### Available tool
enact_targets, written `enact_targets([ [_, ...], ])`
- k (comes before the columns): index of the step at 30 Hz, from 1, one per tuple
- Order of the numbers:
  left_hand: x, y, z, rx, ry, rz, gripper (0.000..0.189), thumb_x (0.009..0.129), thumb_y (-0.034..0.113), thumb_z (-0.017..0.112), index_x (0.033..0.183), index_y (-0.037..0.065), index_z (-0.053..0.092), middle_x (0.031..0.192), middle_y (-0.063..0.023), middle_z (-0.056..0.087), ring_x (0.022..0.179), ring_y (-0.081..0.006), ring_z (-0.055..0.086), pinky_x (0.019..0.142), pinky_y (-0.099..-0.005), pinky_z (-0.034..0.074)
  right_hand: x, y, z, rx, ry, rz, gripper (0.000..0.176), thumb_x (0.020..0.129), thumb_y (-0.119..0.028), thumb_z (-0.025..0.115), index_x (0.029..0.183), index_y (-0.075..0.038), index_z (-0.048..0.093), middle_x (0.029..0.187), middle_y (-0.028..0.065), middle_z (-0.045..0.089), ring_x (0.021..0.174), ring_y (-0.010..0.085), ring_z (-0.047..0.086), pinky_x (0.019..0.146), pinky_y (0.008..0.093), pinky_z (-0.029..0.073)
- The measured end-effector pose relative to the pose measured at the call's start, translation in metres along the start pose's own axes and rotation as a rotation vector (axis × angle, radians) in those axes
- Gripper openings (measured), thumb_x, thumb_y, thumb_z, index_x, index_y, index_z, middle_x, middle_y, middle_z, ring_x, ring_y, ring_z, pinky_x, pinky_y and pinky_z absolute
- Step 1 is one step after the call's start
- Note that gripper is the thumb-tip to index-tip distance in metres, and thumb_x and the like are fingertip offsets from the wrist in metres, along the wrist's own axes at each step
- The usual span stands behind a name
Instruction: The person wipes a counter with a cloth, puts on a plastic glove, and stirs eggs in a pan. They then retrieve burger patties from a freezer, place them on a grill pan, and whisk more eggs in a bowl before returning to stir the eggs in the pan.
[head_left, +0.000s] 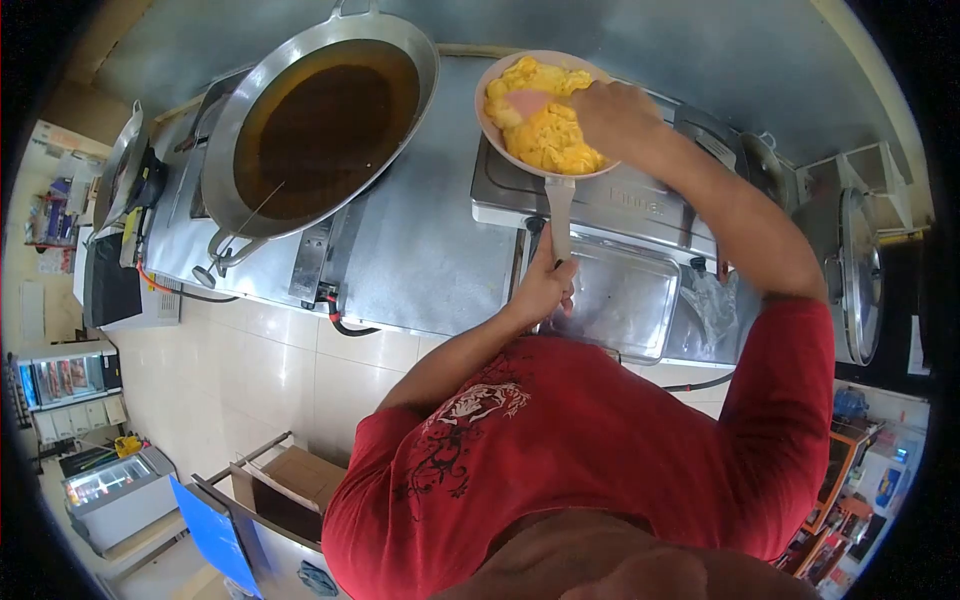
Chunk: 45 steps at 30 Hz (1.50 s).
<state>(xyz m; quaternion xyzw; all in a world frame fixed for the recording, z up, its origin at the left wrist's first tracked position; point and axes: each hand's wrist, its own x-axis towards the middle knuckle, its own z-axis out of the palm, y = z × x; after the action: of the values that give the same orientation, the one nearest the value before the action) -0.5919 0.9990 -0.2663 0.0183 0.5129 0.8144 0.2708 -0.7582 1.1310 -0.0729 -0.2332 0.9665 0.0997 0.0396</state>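
A light-coloured frying pan [483, 113] with yellow scrambled egg [553, 138] in it sits over the gas stove [625, 205], its handle pointing toward me. My left hand [544, 283] is wrapped round the pan handle [560, 222]. Over the right side of the pan is my right hand [612, 118], its fingers closed and partly blurred. A pinkish flat tool head [527, 103] lies among the egg to the left of that hand; the hand hides whatever joins them.
A big wok [222, 165] of dark oil stands at the left, a thermometer [204, 275] hanging at its rim. A metal tray [612, 300] and a plastic bag [712, 310] lie near the counter's front edge. Lidded pots [858, 275] are at the right.
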Motion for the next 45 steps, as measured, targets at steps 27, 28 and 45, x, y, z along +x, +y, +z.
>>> enact_targets([
  [27, 0.0, -0.001, -0.003, -0.01, -0.001, -0.045, 0.079, 0.102, 0.005, 0.05, 0.163, 0.022, 0.003, 0.088, -0.0055, 0.046, 0.054, -0.0135, 0.046, 0.043, -0.0336, 0.049, -0.035, 0.041, 0.002, -0.203, 0.096, -0.079, 0.037, 0.083, -0.003, 0.058, 0.117, -0.012, 0.07, 0.099, 0.0166, 0.071, 0.096, 0.037, 0.07, 0.083, 0.0484, 0.056],
  [28, 0.001, 0.0, -0.003, -0.005, 0.003, -0.048, 0.079, 0.102, 0.006, 0.05, 0.163, 0.021, 0.002, 0.088, -0.0055, 0.046, 0.055, -0.0135, 0.046, 0.043, -0.0336, 0.049, -0.037, 0.046, -0.006, -0.214, 0.137, -0.103, 0.038, 0.084, -0.003, 0.058, 0.119, -0.012, 0.07, 0.1, 0.0166, 0.07, 0.096, 0.037, 0.07, 0.083, 0.0485, 0.056],
  [45, -0.001, 0.004, -0.001, 0.026, -0.007, -0.023, 0.083, 0.102, 0.007, 0.048, 0.164, 0.019, -0.006, 0.09, -0.0078, 0.048, 0.056, -0.0143, 0.047, 0.043, -0.0345, 0.049, -0.043, 0.04, 0.009, -0.31, 0.084, 0.013, 0.03, 0.094, -0.01, 0.054, 0.12, -0.007, 0.069, 0.103, 0.0196, 0.071, 0.091, 0.0358, 0.074, 0.078, 0.045, 0.061],
])
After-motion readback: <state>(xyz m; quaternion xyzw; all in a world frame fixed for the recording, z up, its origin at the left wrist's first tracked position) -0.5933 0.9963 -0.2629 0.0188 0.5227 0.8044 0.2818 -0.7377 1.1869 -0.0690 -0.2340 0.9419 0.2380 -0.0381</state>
